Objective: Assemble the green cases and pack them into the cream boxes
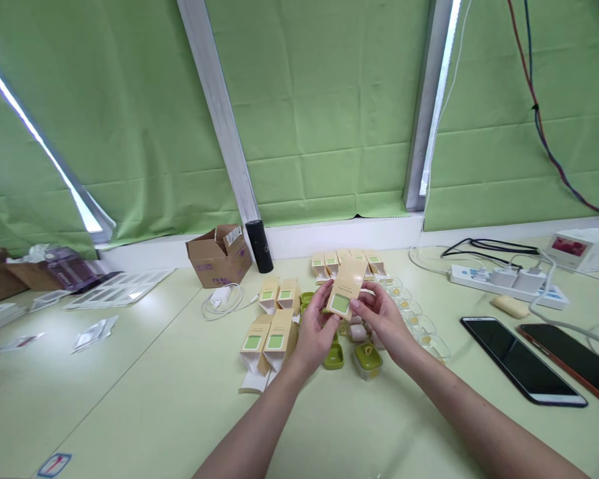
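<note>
Left hand (pixel 315 332), right hand (pixel 385 318) raised together, each grip pinching tan box (pixel 346 287).

A small tan carton (pixel 346 287) with a green window patch near its lower end is up off the desk (pixel 144 399), tilted, its top leaning away to the right. The left hand (pixel 315 336) pinches its lower left corner while the right hand (pixel 382 319) grips its right edge. It hangs just above the little green cases (pixel 368 358).
</note>
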`<state>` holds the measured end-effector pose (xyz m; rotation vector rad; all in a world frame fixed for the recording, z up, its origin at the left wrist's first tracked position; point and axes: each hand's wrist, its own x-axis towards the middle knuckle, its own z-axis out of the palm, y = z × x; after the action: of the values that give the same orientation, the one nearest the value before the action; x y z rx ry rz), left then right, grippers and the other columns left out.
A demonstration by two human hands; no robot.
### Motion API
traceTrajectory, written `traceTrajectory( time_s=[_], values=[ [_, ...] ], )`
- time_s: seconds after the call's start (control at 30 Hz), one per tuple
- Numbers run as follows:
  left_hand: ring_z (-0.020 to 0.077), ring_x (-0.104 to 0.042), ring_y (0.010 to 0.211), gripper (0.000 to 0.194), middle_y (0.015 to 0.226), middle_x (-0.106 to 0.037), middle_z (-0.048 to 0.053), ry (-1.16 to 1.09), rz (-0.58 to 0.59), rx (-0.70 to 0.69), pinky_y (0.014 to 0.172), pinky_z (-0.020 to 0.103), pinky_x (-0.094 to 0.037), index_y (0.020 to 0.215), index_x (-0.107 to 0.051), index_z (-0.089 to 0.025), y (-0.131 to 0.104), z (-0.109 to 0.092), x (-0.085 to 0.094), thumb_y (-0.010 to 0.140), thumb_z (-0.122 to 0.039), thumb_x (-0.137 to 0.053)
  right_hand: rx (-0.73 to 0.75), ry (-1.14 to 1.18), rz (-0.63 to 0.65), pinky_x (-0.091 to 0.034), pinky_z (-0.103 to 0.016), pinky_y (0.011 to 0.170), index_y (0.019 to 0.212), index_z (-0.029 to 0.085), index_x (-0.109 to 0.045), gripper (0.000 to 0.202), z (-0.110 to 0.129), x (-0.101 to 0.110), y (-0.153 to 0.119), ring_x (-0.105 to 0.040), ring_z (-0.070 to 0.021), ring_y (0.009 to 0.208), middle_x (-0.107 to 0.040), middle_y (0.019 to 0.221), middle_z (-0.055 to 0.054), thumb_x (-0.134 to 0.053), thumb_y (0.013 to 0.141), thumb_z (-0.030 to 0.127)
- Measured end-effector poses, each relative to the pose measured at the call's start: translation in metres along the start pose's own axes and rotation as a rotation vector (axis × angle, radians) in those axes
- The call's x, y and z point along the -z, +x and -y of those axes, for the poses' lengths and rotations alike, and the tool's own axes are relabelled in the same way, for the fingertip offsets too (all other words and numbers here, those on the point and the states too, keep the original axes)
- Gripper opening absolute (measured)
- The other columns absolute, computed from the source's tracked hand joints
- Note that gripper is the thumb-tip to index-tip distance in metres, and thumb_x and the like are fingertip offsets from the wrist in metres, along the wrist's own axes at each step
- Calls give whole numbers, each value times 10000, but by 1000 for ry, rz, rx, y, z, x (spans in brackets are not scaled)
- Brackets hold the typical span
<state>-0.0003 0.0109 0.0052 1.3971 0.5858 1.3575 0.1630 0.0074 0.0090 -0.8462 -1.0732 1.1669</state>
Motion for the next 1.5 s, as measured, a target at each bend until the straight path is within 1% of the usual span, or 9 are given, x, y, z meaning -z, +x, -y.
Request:
traceTrajectory(
  time_s=[0.3,0.63,0.77,0.93,1.0,1.1,1.23,1.37,1.5],
  values=[
    [341,-492,1477,626,1533,-574,147,-35,11,-17,1242,489,-381,1468,-525,-217,2,0,-1,887,-238,-758,-41,23,11,-607,-418,870,1109,267,-566,697,1,-1,-1,-771,-261,926,-799,1009,-56,-942,629,605],
    [329,-583,1372,788,1464,-632,121,-51,12,27,1136,460,-472,1473,-516,-251,-2,-3,-2,728,-19,-623,-91,105,-25,-606,-396,783,1087,267,-602,611,-1,-1,0,-770,-241,803,-814,947,-53,-902,681,611],
    [336,-567,1367,679,1479,-607,120,84,-51,14,1097,443,-472,1454,-547,-277,-4,-4,-3,818,-107,-714,-109,115,-47,-596,-372,726,1073,258,-591,628,0,-2,0,-748,-224,739,-811,885,-46,-920,656,594],
    [319,-574,1239,390,1279,-637,109,447,-214,-144,1123,469,-409,1221,-676,-257,-5,-2,0,853,-249,-802,-114,124,-60,-551,-320,649,1073,254,-560,649,4,-3,-2,-681,-170,636,-789,804,-7,-930,651,580],
    [318,-565,1215,316,1235,-613,111,520,-234,-190,1117,473,-411,1175,-691,-249,-5,-1,1,876,-287,-786,-106,125,-62,-532,-306,623,1061,256,-549,652,4,-2,-1,-664,-161,616,-779,783,6,-933,645,581],
    [324,-555,1209,296,1229,-599,127,510,-200,-247,1119,480,-406,1214,-702,-244,-7,0,2,932,-330,-728,-95,133,-78,-520,-305,593,1048,266,-539,660,1,-2,1,-642,-158,581,-762,750,22,-931,635,599],
    [332,-551,1213,276,1221,-614,142,461,-189,-296,1128,476,-393,1235,-723,-246,-7,3,2,997,-353,-633,-80,122,-92,-538,-309,592,1050,270,-587,641,0,-1,3,-693,-194,665,-781,791,-12,-919,633,627],
    [316,-568,1172,235,1188,-602,129,475,-260,-308,1113,460,-412,1180,-736,-252,-6,5,4,1001,-359,-627,-81,77,13,-515,-294,572,1005,234,-704,563,0,-2,2,-644,-160,624,-804,867,-45,-898,664,639],
    [297,-571,1157,220,1184,-592,109,511,-290,-233,1107,460,-433,1156,-709,-257,-4,4,2,966,-365,-687,-83,86,61,-525,-288,585,1061,226,-752,571,-2,-3,0,-640,-155,624,-812,873,-41,-896,687,633]
  ],
)
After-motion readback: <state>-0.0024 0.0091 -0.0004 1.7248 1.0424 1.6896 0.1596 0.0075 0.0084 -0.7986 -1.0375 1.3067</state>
